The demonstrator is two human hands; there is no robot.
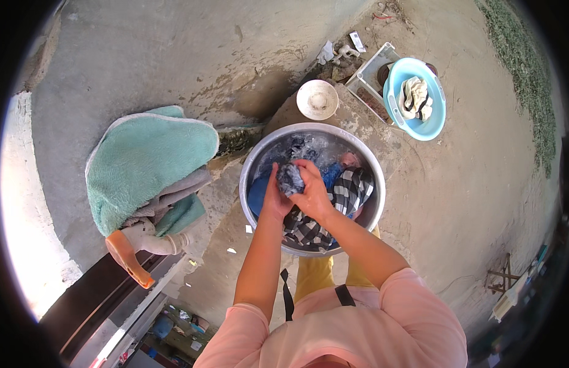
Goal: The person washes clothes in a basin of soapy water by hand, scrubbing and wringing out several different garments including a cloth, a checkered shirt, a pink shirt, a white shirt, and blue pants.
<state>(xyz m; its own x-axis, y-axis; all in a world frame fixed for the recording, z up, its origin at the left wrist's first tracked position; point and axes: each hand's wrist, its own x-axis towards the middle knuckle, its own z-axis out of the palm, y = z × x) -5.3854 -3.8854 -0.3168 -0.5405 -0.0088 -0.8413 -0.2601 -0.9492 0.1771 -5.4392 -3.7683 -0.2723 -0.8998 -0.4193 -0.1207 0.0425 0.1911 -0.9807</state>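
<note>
A large round metal basin (381, 184) holds water with suds and several pieces of wet cloth. Above its middle, my left hand (277, 195) and my right hand (313, 189) press a bunched dark, soapy cloth (291, 179) between them, the left at its left side and the right around its right side. Black-and-white checked cloth (353, 187) lies at the right of the basin and also under my hands. Blue cloth (257, 194) rests at the left inside, and a pink piece (350, 159) shows near the upper right wall.
Beyond the basin stands a whitish bowl (318, 100). A light blue plastic basin (440, 122) with cream-and-black cloth sits at a white rack (369, 69). Teal towelling (146, 161) and grey cloth lie at left, near a pipe (158, 244) and an orange plastic piece (125, 257).
</note>
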